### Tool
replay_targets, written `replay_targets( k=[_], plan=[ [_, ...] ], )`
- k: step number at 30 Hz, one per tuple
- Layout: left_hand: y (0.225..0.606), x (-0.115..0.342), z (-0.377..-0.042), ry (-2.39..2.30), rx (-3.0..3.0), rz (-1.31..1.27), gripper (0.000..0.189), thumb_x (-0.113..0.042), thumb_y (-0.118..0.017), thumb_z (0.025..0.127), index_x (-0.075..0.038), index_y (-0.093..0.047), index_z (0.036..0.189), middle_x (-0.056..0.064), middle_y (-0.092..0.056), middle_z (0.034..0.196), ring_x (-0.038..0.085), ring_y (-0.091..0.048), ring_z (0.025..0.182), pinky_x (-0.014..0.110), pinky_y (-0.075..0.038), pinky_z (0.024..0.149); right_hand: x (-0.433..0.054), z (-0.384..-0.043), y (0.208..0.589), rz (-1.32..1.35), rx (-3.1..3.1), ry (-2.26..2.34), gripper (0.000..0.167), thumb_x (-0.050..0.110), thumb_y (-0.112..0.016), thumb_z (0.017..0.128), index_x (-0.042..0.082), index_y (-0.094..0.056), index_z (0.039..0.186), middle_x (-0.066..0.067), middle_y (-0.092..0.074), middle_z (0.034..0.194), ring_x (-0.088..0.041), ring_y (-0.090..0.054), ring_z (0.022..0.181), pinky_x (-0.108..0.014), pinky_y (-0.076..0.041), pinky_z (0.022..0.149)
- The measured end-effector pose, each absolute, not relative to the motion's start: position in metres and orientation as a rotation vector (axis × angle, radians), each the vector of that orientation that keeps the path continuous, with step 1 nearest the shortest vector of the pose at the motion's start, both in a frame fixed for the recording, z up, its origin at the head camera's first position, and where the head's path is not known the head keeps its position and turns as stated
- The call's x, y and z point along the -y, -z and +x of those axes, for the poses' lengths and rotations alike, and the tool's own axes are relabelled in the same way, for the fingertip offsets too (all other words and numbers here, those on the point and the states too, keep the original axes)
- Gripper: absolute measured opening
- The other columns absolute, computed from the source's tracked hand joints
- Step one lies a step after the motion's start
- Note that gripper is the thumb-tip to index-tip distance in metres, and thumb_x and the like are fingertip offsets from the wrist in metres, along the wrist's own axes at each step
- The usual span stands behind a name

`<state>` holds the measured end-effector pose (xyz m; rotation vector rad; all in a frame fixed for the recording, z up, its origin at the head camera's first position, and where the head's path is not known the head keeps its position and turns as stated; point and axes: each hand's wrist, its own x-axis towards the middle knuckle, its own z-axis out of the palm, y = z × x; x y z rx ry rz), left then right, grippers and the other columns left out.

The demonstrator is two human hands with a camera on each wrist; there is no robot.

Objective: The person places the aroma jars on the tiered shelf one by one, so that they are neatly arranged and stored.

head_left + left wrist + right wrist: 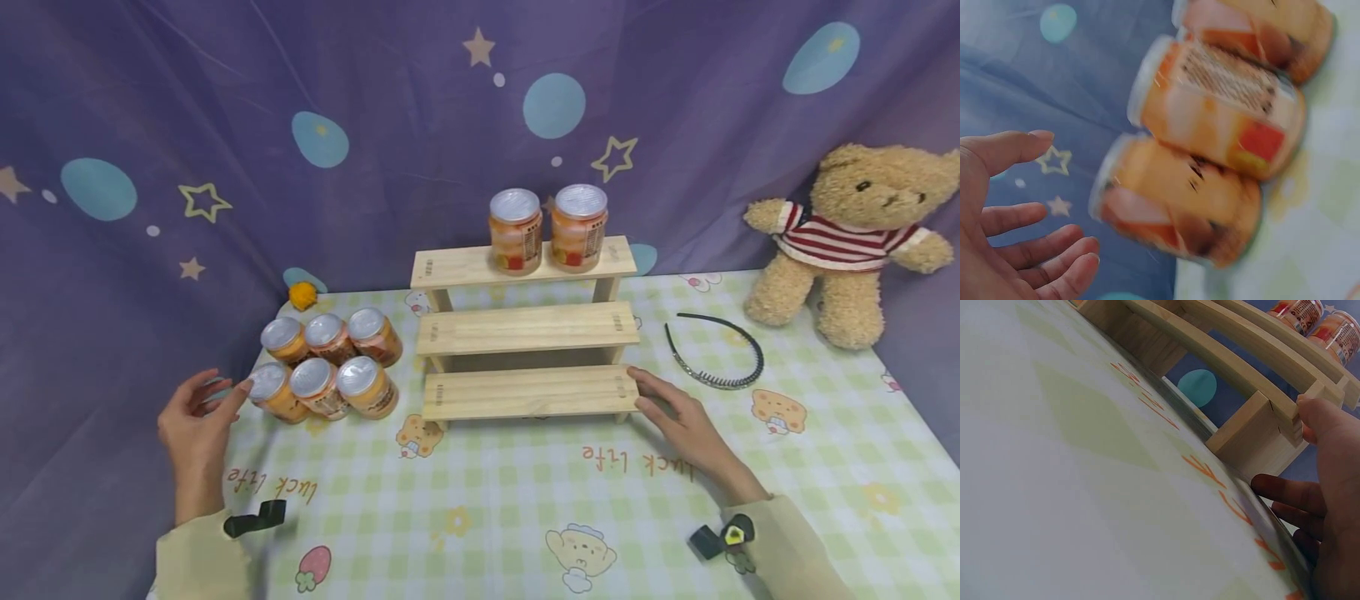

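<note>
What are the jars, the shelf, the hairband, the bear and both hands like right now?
Two jars: upright, closed, on the top step
Six jars: upright, closed, in two rows
Wooden shelf: standing on the cloth
Hairband: lying flat, ends apart
Teddy bear: upright, arms out
Left hand: open, near the six jars, holding nothing
Right hand: fingers touching the bottom step's right end

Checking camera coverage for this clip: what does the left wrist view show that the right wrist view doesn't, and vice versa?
Only the left wrist: the left hand and the outlined yellow star.
Only the right wrist: the right hand touching the wooden stand, with two jars standing on it.
Both: the checked tablecloth, the patterned curtain and orange jars, though the plainly visible jars differ.
</note>
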<state>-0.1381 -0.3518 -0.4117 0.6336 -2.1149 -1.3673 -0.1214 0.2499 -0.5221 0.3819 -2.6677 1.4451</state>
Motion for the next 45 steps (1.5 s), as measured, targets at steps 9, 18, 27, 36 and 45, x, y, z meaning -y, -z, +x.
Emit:
replay_targets(
  k=[9, 18, 27, 36, 45],
  plan=[
    [0.436, 0.363, -0.14, 1.458, 2.136, 0.757, 0.047, -0.013, -0.085, 0.078, -0.02, -0.065, 0.12, -0.026, -0.063, 0.086, -0.006, -0.057, 0.077, 0.003, -0.045, 0.064, -0.25, -0.122, 0.523, 0.374, 2.667, -1.43, 0.05, 0.021, -0.055, 0.104, 0.031, -0.044, 0.151, -0.009, -0.066, 0.135, 0.018, -0.046, 0.123, -0.001, -0.025, 0.105],
    [0.448, 0.36, -0.144, 1.61, 2.131, 0.684, 0.056, 0.0, -0.079, 0.081, -0.008, -0.058, 0.132, -0.024, -0.063, 0.085, -0.009, -0.061, 0.078, 0.005, -0.048, 0.061, -0.251, -0.123, 0.525, 0.376, 2.662, -1.441, 0.05, 0.021, -0.055, 0.104, 0.031, -0.044, 0.151, -0.008, -0.066, 0.135, 0.017, -0.046, 0.124, -0.001, -0.024, 0.106],
    [0.456, 0.357, -0.148, 1.458, 2.312, 0.741, 0.07, -0.011, -0.081, 0.082, -0.008, -0.05, 0.144, -0.028, -0.053, 0.09, -0.012, -0.054, 0.087, 0.002, -0.045, 0.068, -0.25, -0.123, 0.525, 0.375, 2.664, -1.432, 0.05, 0.021, -0.055, 0.104, 0.031, -0.044, 0.151, -0.008, -0.066, 0.135, 0.016, -0.046, 0.124, -0.001, -0.024, 0.106],
    [0.458, 0.354, -0.151, 1.402, 2.337, 0.743, 0.073, -0.012, -0.079, 0.084, -0.008, -0.046, 0.148, -0.024, -0.051, 0.098, -0.011, -0.052, 0.087, 0.004, -0.046, 0.065, -0.25, -0.122, 0.523, 0.359, 2.68, -1.41, 0.05, 0.023, -0.055, 0.104, 0.031, -0.044, 0.151, -0.007, -0.067, 0.134, 0.015, -0.047, 0.123, -0.002, -0.025, 0.105],
    [0.462, 0.354, -0.154, 1.343, 2.35, 0.727, 0.073, -0.018, -0.082, 0.082, -0.011, -0.05, 0.147, -0.025, -0.05, 0.097, -0.008, -0.049, 0.088, 0.002, -0.042, 0.069, -0.249, -0.122, 0.521, 0.363, 2.673, -1.415, 0.05, 0.022, -0.055, 0.104, 0.031, -0.044, 0.151, -0.007, -0.067, 0.133, 0.017, -0.046, 0.122, -0.001, -0.025, 0.105]
  ],
)
